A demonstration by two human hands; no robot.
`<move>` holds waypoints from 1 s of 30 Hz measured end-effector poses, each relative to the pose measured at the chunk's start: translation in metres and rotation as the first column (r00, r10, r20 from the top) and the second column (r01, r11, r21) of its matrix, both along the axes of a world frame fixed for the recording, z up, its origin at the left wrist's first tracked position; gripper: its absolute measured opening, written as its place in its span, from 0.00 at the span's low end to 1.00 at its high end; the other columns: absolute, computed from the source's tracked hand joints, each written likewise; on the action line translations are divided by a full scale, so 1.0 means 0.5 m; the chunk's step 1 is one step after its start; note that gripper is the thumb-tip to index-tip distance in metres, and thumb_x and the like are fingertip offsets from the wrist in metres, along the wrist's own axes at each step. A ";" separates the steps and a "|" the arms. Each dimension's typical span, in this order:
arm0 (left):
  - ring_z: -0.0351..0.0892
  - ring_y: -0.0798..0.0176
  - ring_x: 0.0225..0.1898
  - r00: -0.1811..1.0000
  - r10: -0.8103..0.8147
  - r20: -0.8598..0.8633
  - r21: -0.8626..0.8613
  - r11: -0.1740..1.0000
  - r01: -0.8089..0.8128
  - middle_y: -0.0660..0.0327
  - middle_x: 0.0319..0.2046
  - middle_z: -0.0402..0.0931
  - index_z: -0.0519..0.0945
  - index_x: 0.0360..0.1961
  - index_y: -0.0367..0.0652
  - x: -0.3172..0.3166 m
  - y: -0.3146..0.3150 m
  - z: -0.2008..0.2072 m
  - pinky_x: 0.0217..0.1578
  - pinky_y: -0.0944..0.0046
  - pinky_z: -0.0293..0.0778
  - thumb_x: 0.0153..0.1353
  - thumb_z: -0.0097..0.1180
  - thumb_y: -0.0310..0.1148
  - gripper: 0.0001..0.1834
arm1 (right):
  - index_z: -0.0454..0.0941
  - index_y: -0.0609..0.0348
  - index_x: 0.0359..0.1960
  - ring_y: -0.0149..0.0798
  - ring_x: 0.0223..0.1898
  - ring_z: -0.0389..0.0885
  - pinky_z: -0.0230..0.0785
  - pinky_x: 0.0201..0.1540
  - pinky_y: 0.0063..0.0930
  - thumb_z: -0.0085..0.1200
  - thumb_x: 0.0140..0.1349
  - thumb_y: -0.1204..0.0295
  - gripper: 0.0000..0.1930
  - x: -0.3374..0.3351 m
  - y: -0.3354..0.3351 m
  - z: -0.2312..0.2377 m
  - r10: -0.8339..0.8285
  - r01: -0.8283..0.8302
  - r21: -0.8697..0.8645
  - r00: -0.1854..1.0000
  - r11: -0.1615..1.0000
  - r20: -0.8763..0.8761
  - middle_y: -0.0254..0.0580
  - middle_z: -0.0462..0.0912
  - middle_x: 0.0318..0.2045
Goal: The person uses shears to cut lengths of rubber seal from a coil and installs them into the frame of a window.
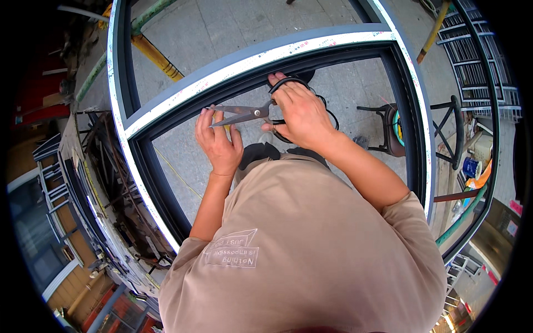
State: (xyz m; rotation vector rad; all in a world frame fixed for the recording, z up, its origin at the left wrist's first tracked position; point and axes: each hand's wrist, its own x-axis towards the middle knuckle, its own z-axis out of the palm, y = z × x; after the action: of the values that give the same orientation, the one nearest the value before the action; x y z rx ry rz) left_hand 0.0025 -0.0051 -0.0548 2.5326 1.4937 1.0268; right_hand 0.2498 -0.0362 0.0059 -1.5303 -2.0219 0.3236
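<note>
Black-handled scissors (256, 112) are gripped in my right hand (305, 114), close to the inner edge of the frame's crossbar. Their two metal blades point left and stand apart. My left hand (219, 144) reaches up by the blade tips, its fingers stretched out and touching the dark inner edge of the crossbar. The thumb is away from the fingers. Around both arms lies a large window frame (266, 62), dark grey with white printed protective film and a black inner lip. Whether anything thin lies between the blades and my left fingertips cannot be made out.
A stool (391, 130) with a roll of coloured tape on it stands to the right beneath the frame. A yellow post (158, 55) rises at upper left. Metal scraps and profiles (119, 183) are piled along the left; stacked grey frames (477, 61) are at far right.
</note>
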 end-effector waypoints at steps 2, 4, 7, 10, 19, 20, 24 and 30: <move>0.68 0.36 0.70 0.999 -0.035 -0.027 0.016 0.999 0.036 0.44 0.66 0.72 0.76 0.67 0.36 0.017 0.008 0.005 0.72 0.37 0.60 0.58 0.64 0.24 0.33 | 0.77 0.64 0.49 0.57 0.64 0.79 0.70 0.70 0.50 0.80 0.45 0.54 0.36 -0.009 0.006 0.009 0.023 -0.023 -0.003 0.998 1.000 -0.054 0.57 0.82 0.60; 0.68 0.37 0.70 0.997 -0.063 -0.034 0.007 0.998 0.064 0.44 0.65 0.72 0.75 0.70 0.38 0.032 0.015 0.006 0.73 0.35 0.59 0.57 0.63 0.25 0.36 | 0.78 0.63 0.47 0.57 0.63 0.79 0.70 0.69 0.49 0.80 0.44 0.54 0.34 -0.026 0.010 0.006 0.013 -0.013 -0.011 1.000 1.000 -0.019 0.54 0.83 0.56; 0.70 0.40 0.69 0.995 -0.024 -0.099 0.005 1.000 0.025 0.46 0.64 0.73 0.76 0.70 0.40 0.045 0.020 0.010 0.73 0.36 0.58 0.56 0.64 0.26 0.37 | 0.78 0.62 0.46 0.56 0.59 0.80 0.71 0.67 0.49 0.80 0.44 0.54 0.33 -0.037 0.010 -0.012 -0.004 0.006 0.067 1.000 0.998 -0.022 0.51 0.83 0.48; 0.72 0.45 0.67 0.995 0.006 -0.101 0.068 0.998 0.001 0.53 0.61 0.75 0.79 0.69 0.43 0.043 0.022 0.003 0.72 0.39 0.59 0.59 0.62 0.28 0.33 | 0.78 0.62 0.45 0.57 0.58 0.80 0.71 0.67 0.50 0.80 0.44 0.54 0.33 -0.039 0.009 -0.018 0.008 -0.005 0.125 1.000 0.992 -0.027 0.51 0.83 0.47; 0.73 0.45 0.65 0.991 -0.037 -0.127 0.060 0.997 0.045 0.55 0.62 0.77 0.79 0.68 0.47 0.032 0.047 -0.008 0.71 0.39 0.62 0.68 0.57 0.39 0.28 | 0.76 0.62 0.44 0.55 0.54 0.80 0.70 0.65 0.47 0.79 0.47 0.53 0.32 -0.078 0.035 0.012 0.056 -0.059 -0.018 0.989 0.998 -0.134 0.50 0.83 0.44; 0.72 0.45 0.66 0.990 -0.043 -0.131 0.071 0.996 0.052 0.55 0.61 0.77 0.79 0.69 0.49 0.027 0.049 -0.012 0.71 0.39 0.62 0.68 0.57 0.39 0.28 | 0.77 0.62 0.44 0.55 0.54 0.80 0.70 0.65 0.47 0.79 0.47 0.53 0.32 -0.093 0.039 0.000 0.075 -0.070 0.049 0.990 0.996 -0.119 0.50 0.83 0.44; 0.72 0.48 0.67 0.996 -0.040 -0.076 0.102 0.994 0.048 0.56 0.59 0.76 0.80 0.70 0.56 0.035 0.042 -0.014 0.70 0.38 0.62 0.56 0.59 0.30 0.36 | 0.77 0.65 0.48 0.55 0.56 0.80 0.69 0.68 0.47 0.78 0.48 0.53 0.34 -0.091 0.045 -0.009 0.115 -0.107 0.078 0.988 0.991 -0.099 0.51 0.83 0.46; 0.70 0.43 0.65 0.977 0.014 -0.212 0.041 0.999 -0.005 0.49 0.61 0.71 0.83 0.68 0.53 0.043 0.026 0.002 0.72 0.37 0.57 0.61 0.62 0.31 0.30 | 0.77 0.65 0.47 0.58 0.60 0.80 0.70 0.68 0.50 0.79 0.46 0.53 0.35 -0.036 0.000 -0.006 -0.099 0.103 0.065 0.993 0.993 -0.057 0.55 0.83 0.52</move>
State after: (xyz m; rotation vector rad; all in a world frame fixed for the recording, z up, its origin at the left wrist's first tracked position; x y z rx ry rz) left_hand 0.0238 0.0080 -0.0539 2.7414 1.5492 0.8169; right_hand 0.2317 -0.0364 0.0031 -1.5592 -1.8876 0.2500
